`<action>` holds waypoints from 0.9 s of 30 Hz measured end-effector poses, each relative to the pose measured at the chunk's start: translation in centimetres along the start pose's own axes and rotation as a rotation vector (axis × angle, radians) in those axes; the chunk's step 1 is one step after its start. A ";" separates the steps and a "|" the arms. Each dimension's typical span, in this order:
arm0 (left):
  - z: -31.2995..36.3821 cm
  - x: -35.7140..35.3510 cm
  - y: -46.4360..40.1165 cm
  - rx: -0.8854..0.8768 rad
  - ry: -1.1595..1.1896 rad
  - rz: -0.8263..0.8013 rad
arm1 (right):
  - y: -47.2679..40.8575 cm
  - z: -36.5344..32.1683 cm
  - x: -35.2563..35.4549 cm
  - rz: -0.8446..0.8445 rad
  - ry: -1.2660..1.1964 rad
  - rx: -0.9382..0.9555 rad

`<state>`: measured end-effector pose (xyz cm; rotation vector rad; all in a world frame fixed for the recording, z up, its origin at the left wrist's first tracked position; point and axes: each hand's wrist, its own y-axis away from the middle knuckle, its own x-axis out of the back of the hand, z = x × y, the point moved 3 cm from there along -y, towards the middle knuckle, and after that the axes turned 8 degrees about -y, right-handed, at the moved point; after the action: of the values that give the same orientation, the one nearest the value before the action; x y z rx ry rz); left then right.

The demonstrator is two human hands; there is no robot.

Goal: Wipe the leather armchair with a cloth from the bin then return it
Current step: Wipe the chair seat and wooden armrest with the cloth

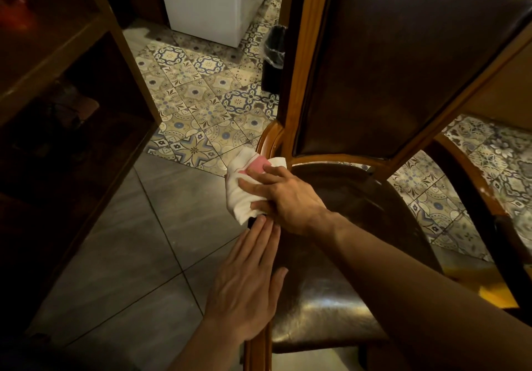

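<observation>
Head view: right hand clutches soft, limp white-and-pink cloth at brown leather armchair seat's left edge; left hand rests flat, fingers released.

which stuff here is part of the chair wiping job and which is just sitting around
In the job: cloth, pressed by the right hand; leather armchair; left hand, flat on its seat edge.

Just around: white cabinet; black lined bin; wooden shelf.

Armchair cut off at top and right edges, its far armrest partly out of view. Black bin half hidden behind the chair's wooden frame. Cloth partly covered by right hand; dark shelf contents too dim to tell.
</observation>
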<state>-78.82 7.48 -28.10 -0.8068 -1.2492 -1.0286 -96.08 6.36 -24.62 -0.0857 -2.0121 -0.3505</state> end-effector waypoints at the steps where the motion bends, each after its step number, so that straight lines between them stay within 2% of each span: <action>1: 0.1 0.0 0.2 0.006 -0.004 0.001 | 0.2 -0.1 0.0 -0.001 -0.014 -0.001; 6: 0.3 0.3 1.0 0.057 0.010 -0.026 | 1.0 -0.8 0.0 0.008 -0.051 -0.022; 13: 0.0 2.2 2.5 0.004 0.002 -0.055 | 3.0 -2.1 -0.5 0.037 -0.135 -0.036; 17: -0.1 4.0 3.2 -0.024 0.069 0.124 | 3.5 -2.8 -0.6 0.037 -0.195 -0.086; 20: -1.7 5.9 2.1 0.148 0.139 0.247 | 4.1 -3.0 -0.9 0.028 -0.301 -0.163; 22: -3.2 6.6 0.9 0.306 0.164 0.186 | 4.7 -3.2 -1.0 0.033 -0.378 -0.210; 23: -3.8 6.6 0.5 0.332 0.172 0.147 | 4.9 -3.4 -0.9 0.035 -0.408 -0.231; 27: -4.0 6.8 -0.1 0.269 0.251 0.032 | 6.0 -4.0 -0.1 0.043 -0.517 -0.290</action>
<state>-77.40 2.57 -22.07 -0.4732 -1.1250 -0.8824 -91.34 11.01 -21.77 -0.4383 -2.4479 -0.6424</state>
